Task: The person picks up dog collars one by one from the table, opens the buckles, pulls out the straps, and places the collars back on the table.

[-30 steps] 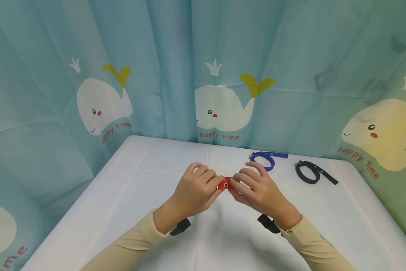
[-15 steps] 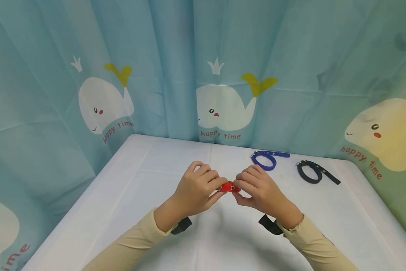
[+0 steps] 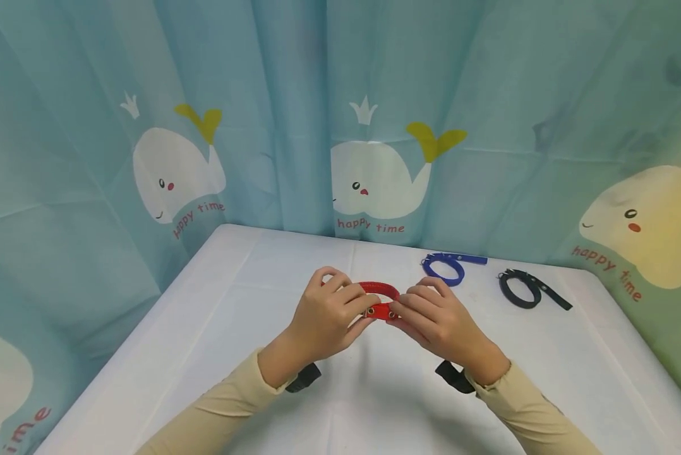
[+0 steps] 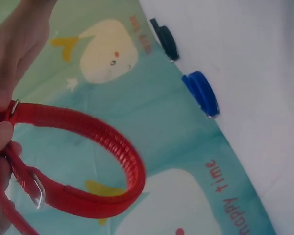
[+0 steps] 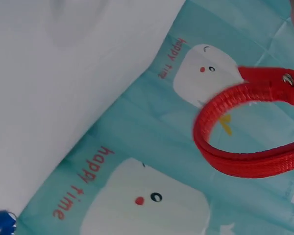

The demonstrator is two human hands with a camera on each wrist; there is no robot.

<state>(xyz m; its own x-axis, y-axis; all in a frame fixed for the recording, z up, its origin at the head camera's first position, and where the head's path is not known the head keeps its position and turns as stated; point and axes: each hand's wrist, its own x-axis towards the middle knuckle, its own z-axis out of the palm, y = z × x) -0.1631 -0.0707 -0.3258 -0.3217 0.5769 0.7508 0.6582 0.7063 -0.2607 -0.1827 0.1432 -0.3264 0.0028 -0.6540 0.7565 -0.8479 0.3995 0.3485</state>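
Note:
Held between both hands above the table is a red pet collar (image 3: pixel 381 311), its strap bent into a loop. My left hand (image 3: pixel 323 316) pinches the eyelet section from the left, between thumb and fingers. From the right, my right hand (image 3: pixel 439 319) pinches the same strap a short way along. Two metal eyelets show between the fingertips in the head view. In the left wrist view the collar's rounded loop (image 4: pixel 130 166) hangs free, with a metal buckle (image 4: pixel 37 191) near the fingers. Part of the strap is hidden behind the fingers.
A blue collar (image 3: pixel 460 278) lies looped near the white table's (image 3: pixel 272 265) back edge. To its right a black collar (image 3: pixel 536 296) lies, also looped with its tail out. A whale-print curtain (image 3: pixel 295 126) hangs behind and beside the table.
The red collar has turned in my hands, so its loop now shows behind the fingers and two eyelets face up. My right fingers have shifted slightly along the strap.

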